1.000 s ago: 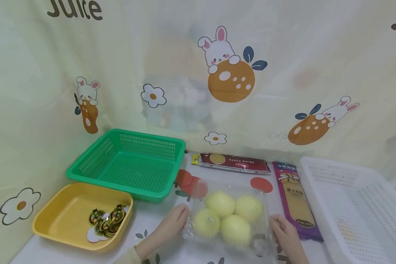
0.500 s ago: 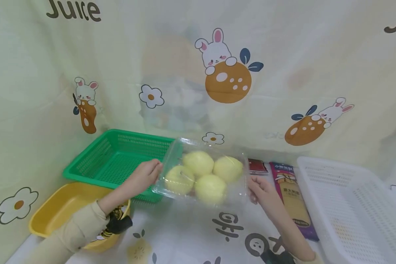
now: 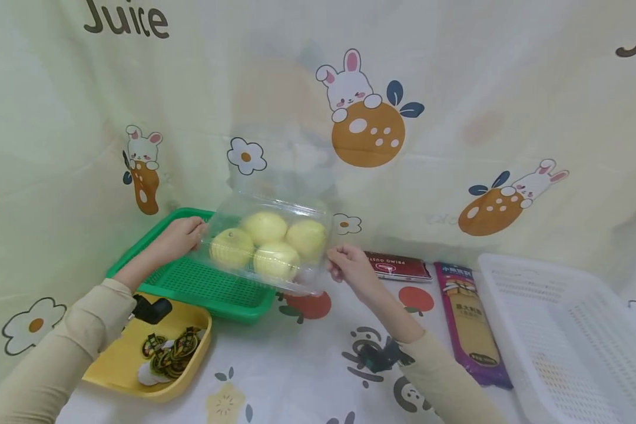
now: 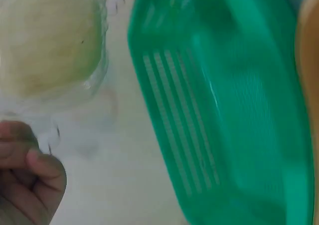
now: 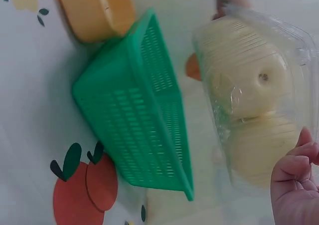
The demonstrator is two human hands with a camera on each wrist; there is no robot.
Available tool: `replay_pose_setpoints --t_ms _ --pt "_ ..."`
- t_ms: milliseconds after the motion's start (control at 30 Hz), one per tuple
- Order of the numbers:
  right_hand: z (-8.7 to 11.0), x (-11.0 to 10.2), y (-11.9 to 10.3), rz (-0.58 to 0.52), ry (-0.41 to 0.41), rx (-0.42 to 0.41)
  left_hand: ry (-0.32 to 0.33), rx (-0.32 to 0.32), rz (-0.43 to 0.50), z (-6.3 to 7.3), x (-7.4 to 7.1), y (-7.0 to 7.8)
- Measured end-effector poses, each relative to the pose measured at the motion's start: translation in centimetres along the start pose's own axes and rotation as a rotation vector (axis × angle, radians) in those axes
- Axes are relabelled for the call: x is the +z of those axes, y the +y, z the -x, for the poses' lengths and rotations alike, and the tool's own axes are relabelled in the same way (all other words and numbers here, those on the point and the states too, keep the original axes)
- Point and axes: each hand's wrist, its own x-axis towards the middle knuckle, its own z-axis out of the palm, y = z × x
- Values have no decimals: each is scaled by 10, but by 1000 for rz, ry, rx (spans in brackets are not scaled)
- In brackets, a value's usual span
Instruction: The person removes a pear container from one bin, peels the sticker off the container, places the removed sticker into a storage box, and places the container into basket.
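A clear plastic box (image 3: 310, 281) with several pale yellow round fruits (image 3: 275, 261) inside is held up between both hands, tilted. My left hand (image 3: 181, 238) grips its left edge, and my right hand (image 3: 352, 268) pinches the right edge. The box overlaps the right part of the green basket (image 3: 191, 280) in the head view and hides some of it. In the right wrist view, curled fingers of the right hand (image 5: 299, 185) sit at the box wall, with the green basket (image 5: 124, 135) beside it. The left wrist view shows the left hand (image 4: 32, 175) at the box's edge.
A yellow bin (image 3: 116, 371) with black-and-yellow pieces (image 3: 175, 353) stands front left. A red packet (image 3: 397, 268) lies against the back curtain. A purple spaghetti packet (image 3: 471, 324) lies beside the white basket (image 3: 577, 330) on the right.
Both hands have lifted the fruit box from the table and carried it left and back, toward the green basket. The grip on its two sides stays the same.
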Motion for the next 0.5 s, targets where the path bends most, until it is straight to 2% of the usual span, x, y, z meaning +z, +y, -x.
replay_pose_setpoints --t_ms 133,233,367,433,500 --pt "-24 18 1 50 -33 15 -30 31 -62 -7 -20 -21" --pt "-37 33 2 114 -55 -11 -51 47 -88 -12 -34 -36" --pt "-49 57 6 194 -50 -20 -104 31 -72 -19 -46 -59" --pt "-55 67 13 189 -61 6 -137 9 -50 -21 -50 -71" --pt "-59 76 21 188 -83 55 -166 -11 -67 -22 -51 -83"
